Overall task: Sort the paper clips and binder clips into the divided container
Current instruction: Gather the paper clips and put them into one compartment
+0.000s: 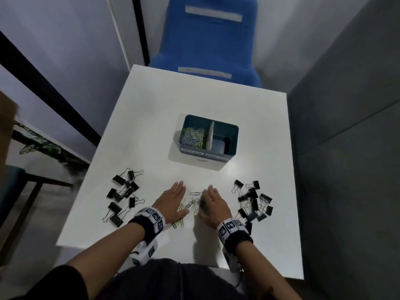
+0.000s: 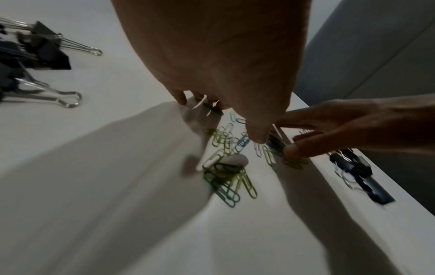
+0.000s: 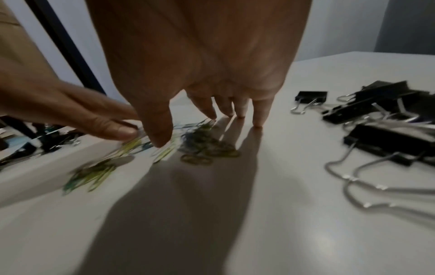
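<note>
Loose coloured paper clips (image 1: 192, 204) lie on the white table (image 1: 173, 105) between my two hands. My left hand (image 1: 174, 198) rests flat at their left, fingers straight, thumb touching the clips (image 2: 226, 178). On their right my right hand (image 1: 213, 202) stands with its fingertips (image 3: 257, 122) on the table, holding nothing. Black binder clips lie in two piles, one at the left (image 1: 123, 195) and one at the right (image 1: 253, 200). The teal divided container (image 1: 233, 131) stands beyond the hands. Its left compartment holds paper clips (image 1: 193, 137); its right one looks empty.
A blue chair (image 1: 207, 40) stands against the table's far edge. A grey partition (image 1: 346, 137) runs close along the right side. The near table edge is at my body. Bare tabletop lies between the hands and the container.
</note>
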`<act>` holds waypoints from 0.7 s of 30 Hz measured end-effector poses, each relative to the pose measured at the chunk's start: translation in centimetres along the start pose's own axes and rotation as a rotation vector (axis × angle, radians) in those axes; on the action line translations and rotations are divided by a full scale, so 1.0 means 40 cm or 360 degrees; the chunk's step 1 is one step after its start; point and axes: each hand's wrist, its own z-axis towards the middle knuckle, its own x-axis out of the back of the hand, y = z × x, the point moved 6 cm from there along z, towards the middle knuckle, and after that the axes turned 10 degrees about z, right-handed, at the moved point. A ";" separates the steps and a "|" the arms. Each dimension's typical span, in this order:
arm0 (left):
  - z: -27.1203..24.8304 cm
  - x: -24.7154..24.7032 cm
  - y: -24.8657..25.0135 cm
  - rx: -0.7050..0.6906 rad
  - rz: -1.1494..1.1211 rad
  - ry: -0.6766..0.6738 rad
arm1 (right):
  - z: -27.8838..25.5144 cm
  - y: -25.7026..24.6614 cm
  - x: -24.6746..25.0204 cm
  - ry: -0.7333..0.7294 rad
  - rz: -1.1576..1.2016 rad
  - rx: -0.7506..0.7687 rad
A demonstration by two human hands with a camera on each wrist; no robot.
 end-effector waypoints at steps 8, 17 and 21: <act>-0.074 -0.018 0.013 -0.0204 -0.0103 0.0196 | -0.056 -0.070 -0.040 0.0105 0.0178 0.0294; -0.151 -0.051 -0.043 0.0137 -0.0293 0.0101 | -0.134 0.103 0.006 0.0334 0.0274 -0.0286; -0.117 -0.030 0.007 0.0131 -0.0470 0.0121 | -0.103 0.042 0.006 0.0411 0.0422 -0.0290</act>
